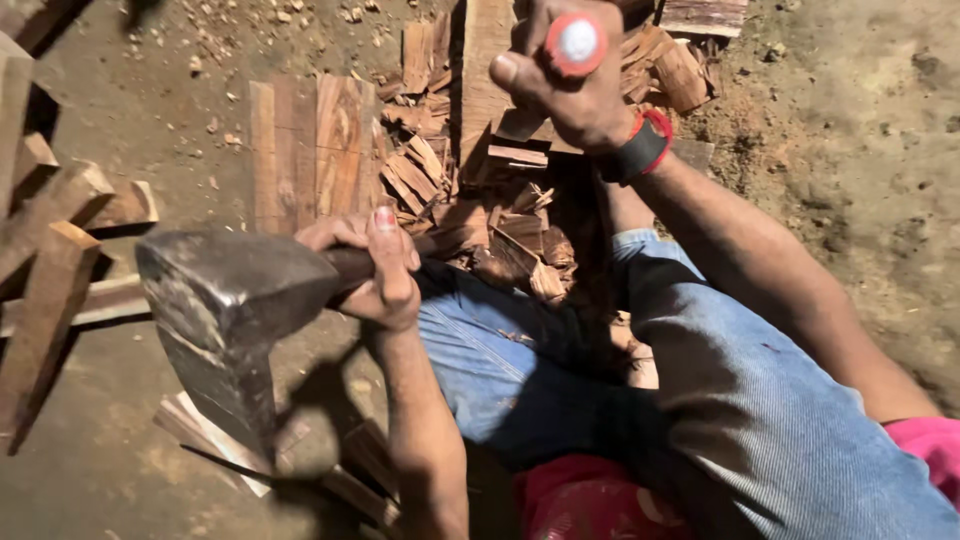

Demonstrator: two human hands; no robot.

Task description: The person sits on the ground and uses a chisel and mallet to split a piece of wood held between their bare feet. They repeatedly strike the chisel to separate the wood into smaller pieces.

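We are looking down at our own lap, sitting low over a dirt floor (850, 150) with our knees in blue jeans (720, 370).

Our left hand (375, 265) is wrapping tightly around the dark handle of an axe (230, 310), fingers fully curled and thumb lying along the top. We are holding it close behind the head, and the heavy grey metal head is pointing toward the left with its cutting edge hanging downward, just above a few pale wood slats (215, 435) lying on the ground.

Our right hand (570, 85) is closing firmly around a red-capped handle (576, 42), whose round end is facing up toward us; we cannot tell what kind of tool it is, since the rest is hidden under the fist. A red and black wristband (645, 145) is sitting on that wrist.

Beneath and between our hands, a heap of reddish wood chips (490, 220) is lying in front of our knees. Just beside it on the left, several flat boards (315, 150) are lying side by side. An upright plank (485, 75) is standing close to the right hand. Longer wooden bars (50, 270) are leaning at the far left edge, well apart from the chips.
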